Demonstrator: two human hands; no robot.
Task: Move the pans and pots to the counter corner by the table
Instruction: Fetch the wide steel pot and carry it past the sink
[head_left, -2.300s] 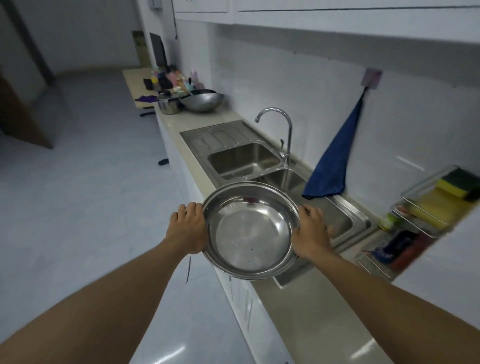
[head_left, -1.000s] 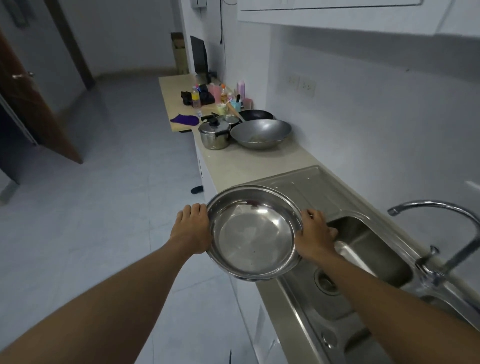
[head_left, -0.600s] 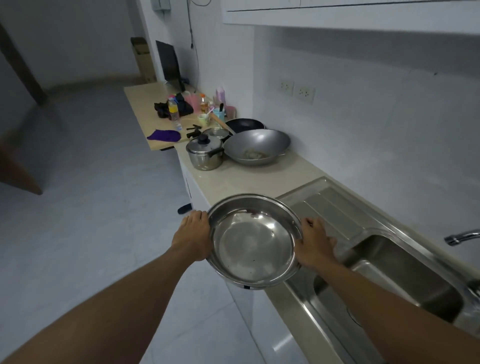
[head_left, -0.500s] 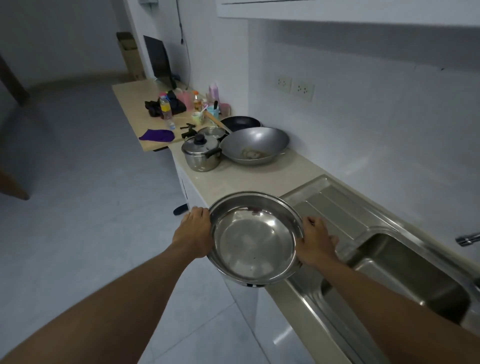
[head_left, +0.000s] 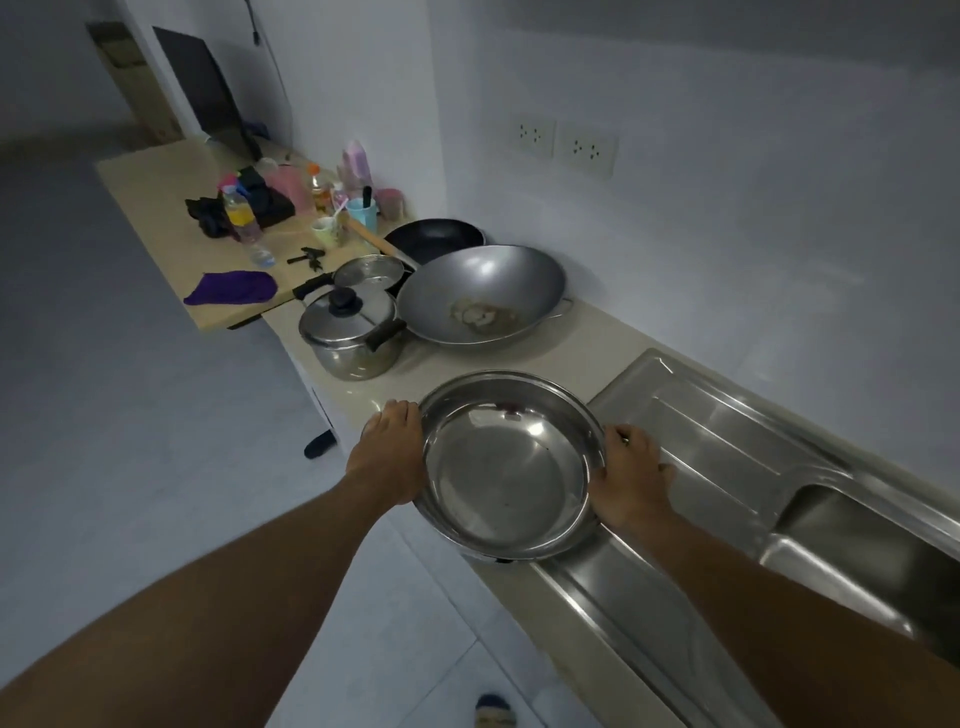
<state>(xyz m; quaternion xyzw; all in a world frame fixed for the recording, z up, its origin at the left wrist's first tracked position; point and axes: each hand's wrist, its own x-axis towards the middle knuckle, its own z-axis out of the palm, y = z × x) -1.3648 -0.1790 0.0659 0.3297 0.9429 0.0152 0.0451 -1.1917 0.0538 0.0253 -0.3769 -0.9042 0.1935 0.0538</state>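
Left grip: the left hand (head_left: 387, 457) is closed on the left rim of the steel pan (head_left: 511, 465), palm against the outer wall, fingers curled at the rim.
Right grip: the right hand (head_left: 631, 475) is closed on the right rim of the same pan, fingers wrapped over the edge.
Pan position: held between both grips, tilted slightly toward the camera, over the front edge of the tabletop (head_left: 566, 353) where it meets the sink drainboard (head_left: 727, 441). Contact with the tabletop cannot be confirmed.
Pan marking: a small dark red sticker sits on the inner wall near the far rim; its text is too small to read.
Sink basin: the basin (head_left: 878, 551) lies to the right of the right forearm.
Lidded pot: a steel pot (head_left: 350, 332) with a black knob and black side handle stands on the tabletop beyond the pan, near the front edge.
Wok: a grey wok (head_left: 480, 293) rests just beside the pot, on its right, with residue at its centre.
Loose lid: a glass lid (head_left: 369, 270) lies behind the pot.
Frying pan: a black frying pan (head_left: 434, 239) with a wooden handle sits behind the wok, against the wall.
Table: a wooden table (head_left: 156, 176) adjoins the tabletop's far end and carries a purple cloth (head_left: 231, 287), bottles and cups; no label is readable.
Wall: two sockets (head_left: 563, 145) are mounted above the tabletop.
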